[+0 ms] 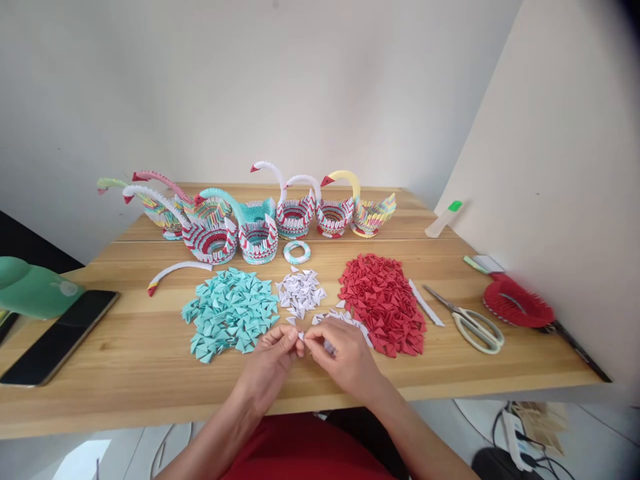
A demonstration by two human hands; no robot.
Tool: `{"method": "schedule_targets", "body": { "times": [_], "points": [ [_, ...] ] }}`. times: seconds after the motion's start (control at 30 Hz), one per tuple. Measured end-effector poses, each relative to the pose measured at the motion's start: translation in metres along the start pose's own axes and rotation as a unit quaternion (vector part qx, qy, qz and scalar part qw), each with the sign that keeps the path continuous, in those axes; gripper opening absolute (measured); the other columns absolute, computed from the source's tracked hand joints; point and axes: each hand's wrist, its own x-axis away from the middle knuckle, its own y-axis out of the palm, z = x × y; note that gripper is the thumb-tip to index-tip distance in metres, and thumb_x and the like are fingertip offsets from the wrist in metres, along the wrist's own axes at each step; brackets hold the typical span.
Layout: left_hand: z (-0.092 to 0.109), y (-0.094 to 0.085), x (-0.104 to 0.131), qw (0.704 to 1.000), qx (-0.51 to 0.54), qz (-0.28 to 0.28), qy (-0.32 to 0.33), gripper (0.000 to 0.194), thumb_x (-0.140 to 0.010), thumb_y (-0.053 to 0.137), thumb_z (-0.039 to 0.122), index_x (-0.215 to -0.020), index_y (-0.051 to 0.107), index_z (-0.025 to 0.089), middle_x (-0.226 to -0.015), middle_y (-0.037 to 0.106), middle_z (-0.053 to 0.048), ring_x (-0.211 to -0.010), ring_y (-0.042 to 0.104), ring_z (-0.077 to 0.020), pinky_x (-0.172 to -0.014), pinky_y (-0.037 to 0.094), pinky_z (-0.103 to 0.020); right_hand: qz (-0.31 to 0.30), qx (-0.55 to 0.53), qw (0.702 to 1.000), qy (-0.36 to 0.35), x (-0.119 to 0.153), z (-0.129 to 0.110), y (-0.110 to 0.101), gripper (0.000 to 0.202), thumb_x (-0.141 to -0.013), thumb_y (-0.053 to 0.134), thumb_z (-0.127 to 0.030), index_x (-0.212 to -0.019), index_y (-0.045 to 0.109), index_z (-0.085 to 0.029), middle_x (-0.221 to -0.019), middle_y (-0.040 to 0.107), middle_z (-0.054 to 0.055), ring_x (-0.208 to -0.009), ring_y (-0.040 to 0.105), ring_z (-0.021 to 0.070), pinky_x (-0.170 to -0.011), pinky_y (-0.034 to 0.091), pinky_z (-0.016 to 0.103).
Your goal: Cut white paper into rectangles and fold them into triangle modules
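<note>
My left hand [273,353] and my right hand [347,357] meet at the near part of the table, fingertips pinched together. Between them is a small white folded paper piece [301,337], mostly covered by the fingers; whether it is one piece or more I cannot tell. Left of my hands spreads a pile of turquoise paper triangles [233,310]. A smaller heap of white paper triangles [301,292] sits just beyond the fingertips. Behind my right hand lie more white pieces [353,320], partly hidden. To the right is a big pile of red paper triangles [383,303].
Several paper swans [257,237] stand at the back, with a turquoise-and-white paper ring [297,252] before them. A white swan neck [177,270], phone [60,340] and green bottle [37,287] are left. White strip [425,303], scissors [473,323] and red brush-like object [517,300] lie right.
</note>
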Motion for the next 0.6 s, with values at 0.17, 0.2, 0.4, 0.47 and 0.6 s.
{"method": "schedule_targets", "body": {
  "times": [0.17,0.2,0.4,0.47,0.6],
  "points": [
    [0.003,-0.006,0.004,0.999,-0.049,-0.012,-0.006,0.022,-0.074,0.078,0.032,-0.071,0.067,0.014,-0.065,0.065,-0.001,-0.066,0.055,-0.0117,-0.07,0.042,-0.024,0.01,-0.077,0.99,0.119,0.013,0.003,0.001,0.012,-0.087,0.057,-0.019,-0.076,0.063,-0.021,-0.07,0.065,-0.001,-0.064,0.061,0.0144,-0.06,0.046,0.025],
    [0.006,-0.007,0.004,0.998,-0.057,-0.014,-0.005,0.021,-0.074,0.079,0.032,-0.073,0.067,0.014,-0.067,0.066,-0.001,-0.066,0.056,-0.0118,-0.071,0.043,-0.024,0.018,-0.09,0.986,0.137,0.015,0.005,0.0,0.011,-0.088,0.057,-0.022,-0.08,0.065,-0.021,-0.073,0.067,0.0,-0.066,0.062,0.0149,-0.06,0.048,0.025],
    [0.019,-0.008,0.004,0.966,-0.249,0.013,0.072,0.013,-0.075,0.076,0.028,-0.077,0.07,0.017,-0.071,0.07,-0.001,-0.07,0.062,-0.0132,-0.071,0.046,-0.023,0.046,-0.137,0.972,0.183,0.025,0.009,-0.008,0.017,-0.089,0.058,-0.027,-0.101,0.068,-0.022,-0.086,0.07,0.003,-0.075,0.066,0.0169,-0.065,0.054,0.025],
    [0.017,-0.007,0.008,0.936,-0.328,0.016,0.124,0.007,-0.076,0.074,0.024,-0.078,0.071,0.018,-0.075,0.071,-0.001,-0.072,0.063,-0.0145,-0.07,0.047,-0.024,0.024,-0.174,0.966,0.192,0.025,0.006,-0.007,0.021,-0.089,0.059,-0.028,-0.107,0.067,-0.022,-0.088,0.07,0.004,-0.077,0.066,0.0167,-0.067,0.054,0.026],
    [0.014,-0.004,0.017,0.841,-0.473,-0.035,0.26,0.005,-0.082,0.068,0.018,-0.084,0.072,0.021,-0.082,0.074,-0.002,-0.079,0.067,-0.0162,-0.075,0.048,-0.025,-0.012,-0.229,0.953,0.199,0.023,0.0,-0.003,0.015,-0.088,0.062,-0.029,-0.099,0.07,-0.023,-0.09,0.069,0.003,-0.08,0.065,0.0164,-0.069,0.052,0.025]
  ]
}}
